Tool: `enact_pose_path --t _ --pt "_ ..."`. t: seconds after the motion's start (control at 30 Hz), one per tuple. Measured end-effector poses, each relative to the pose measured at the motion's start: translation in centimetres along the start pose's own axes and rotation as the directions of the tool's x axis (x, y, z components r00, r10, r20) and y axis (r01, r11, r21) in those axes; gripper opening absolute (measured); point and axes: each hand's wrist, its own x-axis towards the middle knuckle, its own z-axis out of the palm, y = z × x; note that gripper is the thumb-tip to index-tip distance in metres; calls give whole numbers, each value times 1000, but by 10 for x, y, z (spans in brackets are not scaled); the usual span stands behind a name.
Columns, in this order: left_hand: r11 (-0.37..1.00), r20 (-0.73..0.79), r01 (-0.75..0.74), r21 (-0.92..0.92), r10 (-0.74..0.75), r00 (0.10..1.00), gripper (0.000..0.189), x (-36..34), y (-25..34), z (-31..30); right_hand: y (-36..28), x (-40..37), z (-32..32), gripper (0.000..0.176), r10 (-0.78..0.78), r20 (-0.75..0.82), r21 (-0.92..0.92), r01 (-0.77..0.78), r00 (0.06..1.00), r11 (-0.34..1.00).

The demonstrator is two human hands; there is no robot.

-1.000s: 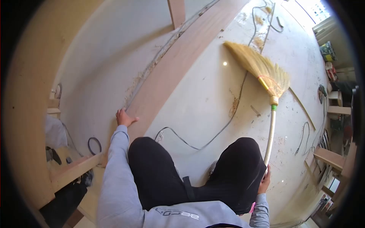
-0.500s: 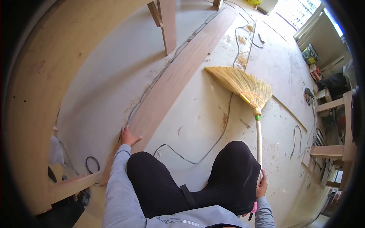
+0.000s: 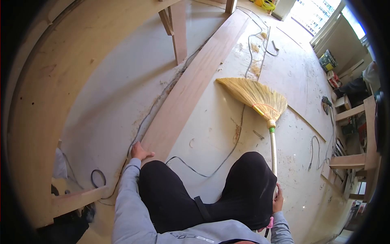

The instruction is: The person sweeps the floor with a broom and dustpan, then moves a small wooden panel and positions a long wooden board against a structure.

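My left hand [image 3: 141, 151] grips the left edge of a long wooden plank [image 3: 195, 81] at its near end, thumb on top and fingers over the side. The plank lies on the floor, stretching away from me. Beside my right knee, my right hand [image 3: 278, 200] is closed around the pale handle of a straw broom [image 3: 264, 97]. Its fan-shaped bristles point away to the left and rest low over the floor. A grey cable [image 3: 152, 107] runs along the plank's left side, with dust and debris next to it.
Another cable [image 3: 207, 175] loops across the floor ahead of my knees. Sawdust piles [image 3: 255, 69] lie farther off. A large wooden frame [image 3: 36, 105] curves along the left, and a wooden stand [image 3: 348, 161] with tools around it is at right.
The plank has shifted right with my left hand, leaving more of the cable and debris on its left exposed. My right hand stays on the broom. The view has shifted slightly.
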Motion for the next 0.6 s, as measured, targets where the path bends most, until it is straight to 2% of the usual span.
enact_pose_path --t 0.07,0.13,0.2,0.27,0.33,0.37,0.43,0.47,0.5,0.57,0.6 --pt "999 -62 -25 -20 24 998 89 -16 8 -11 14 5 4 60 -45 -13 26 45 999 999" --pt "990 -178 -138 1 136 975 72 -30 13 -23 7 7 5 60 -92 -28 52 93 995 994" --pt "985 -188 -173 8 171 967 66 -51 24 -39 -5 8 7 60 59 24 128 -61 998 990" --pt "976 -203 -215 16 214 955 61 -60 29 -45 -7 10 10 59 71 18 168 -74 997 983" --pt "943 -125 -322 -79 311 942 48 -71 25 -41 0 13 12 56 65 2 167 -64 998 984" --pt "941 -131 -328 -78 317 939 48 -70 19 -30 7 15 12 56 61 -4 172 -60 998 983" --pt "829 -124 -512 -225 496 859 39 -59 5 -4 15 17 14 57 6 -27 150 -2 1000 989" --pt "790 -87 -564 -240 561 823 36 -61 7 -6 5 15 16 57 0 -30 153 5 1000 988" --pt "787 -97 -567 -241 562 821 36 -60 7 1 -11 14 18 58 37 -18 165 -34 999 986" --pt "920 87 -288 -266 320 943 36 -59 8 20 -17 16 18 60 71 -11 170 -68 997 983" --pt "918 86 -289 -271 322 943 36 -61 12 20 -14 19 18 61 67 6 230 -66 998 971"
